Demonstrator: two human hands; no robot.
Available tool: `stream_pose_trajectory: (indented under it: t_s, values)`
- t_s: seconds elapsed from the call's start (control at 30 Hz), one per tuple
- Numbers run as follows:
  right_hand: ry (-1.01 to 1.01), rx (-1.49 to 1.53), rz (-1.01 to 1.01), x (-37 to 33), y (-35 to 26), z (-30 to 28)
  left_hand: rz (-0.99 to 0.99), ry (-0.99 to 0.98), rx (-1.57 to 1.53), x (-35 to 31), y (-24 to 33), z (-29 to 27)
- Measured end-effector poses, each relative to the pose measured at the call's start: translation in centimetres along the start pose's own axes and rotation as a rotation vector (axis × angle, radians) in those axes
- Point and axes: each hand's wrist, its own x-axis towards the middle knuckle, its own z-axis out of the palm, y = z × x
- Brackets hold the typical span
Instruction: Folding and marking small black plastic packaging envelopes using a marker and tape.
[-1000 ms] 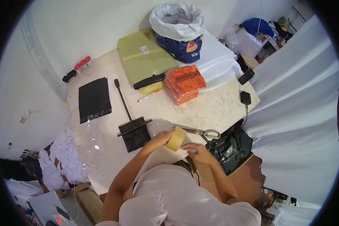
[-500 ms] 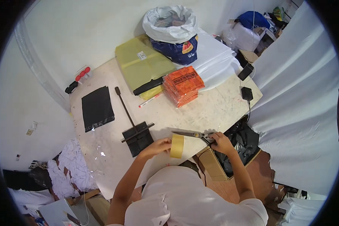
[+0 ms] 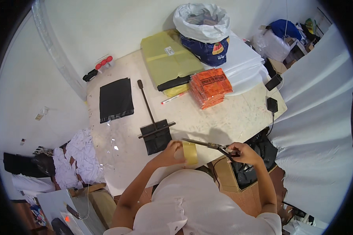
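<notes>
My left hand [image 3: 169, 154] is closed at the left edge of a roll of yellow-tan packing tape [image 3: 190, 152] by the table's near edge. Its fingertips are partly hidden against the roll. A pair of long dark scissors [image 3: 202, 143] is in my right hand [image 3: 244, 153], whose fingers are wrapped round the handles. The blades point left, just above the tape. Left of the tape lies a small folded black pouch [image 3: 157, 145], with a dark long-handled tool [image 3: 148, 105] resting its crossbar on it.
Orange plastic packets [image 3: 211, 88], a red-and-white marker [image 3: 174, 98] and yellow wrapped sheets [image 3: 166, 58] lie farther back. A big sack [image 3: 203, 49] stands behind. Black bags [image 3: 116, 100] are stacked left. A cardboard box [image 3: 226, 176] of black plastic stands below the table's right edge.
My right hand has taken a fuller grip on the scissors and lifted them off the table. My left hand stays at the tape. The whole view has shifted.
</notes>
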Motion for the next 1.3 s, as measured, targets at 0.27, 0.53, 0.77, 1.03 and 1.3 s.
stream_pose_trajectory:
  t_s: [0.27, 0.53, 0.77, 1.03, 1.3]
  values:
    - [0.097, -0.345, -0.142, -0.4, -2.2, -0.5, 0.174, 0.228, -0.209, 3.3, 0.3, 0.8]
    - [0.319, -0.893, -0.398, -0.5, -4.1, -0.1, 0.189, -0.125, -0.528, 5.9, -0.3, -0.5]
    - [0.410, -0.878, -0.340, -0.2, -2.8, 1.1, 0.162, -0.020, -0.462, 7.0, -1.0, 0.7]
    - [0.448, -0.568, -0.295, 0.4, -0.3, 3.1, 0.434, 0.215, -0.159, 4.7, -0.5, 1.0]
    - [0.496, -0.124, -0.036, 2.5, -2.2, 5.3, 0.392, 0.322, -0.204, 3.6, 0.6, 1.5]
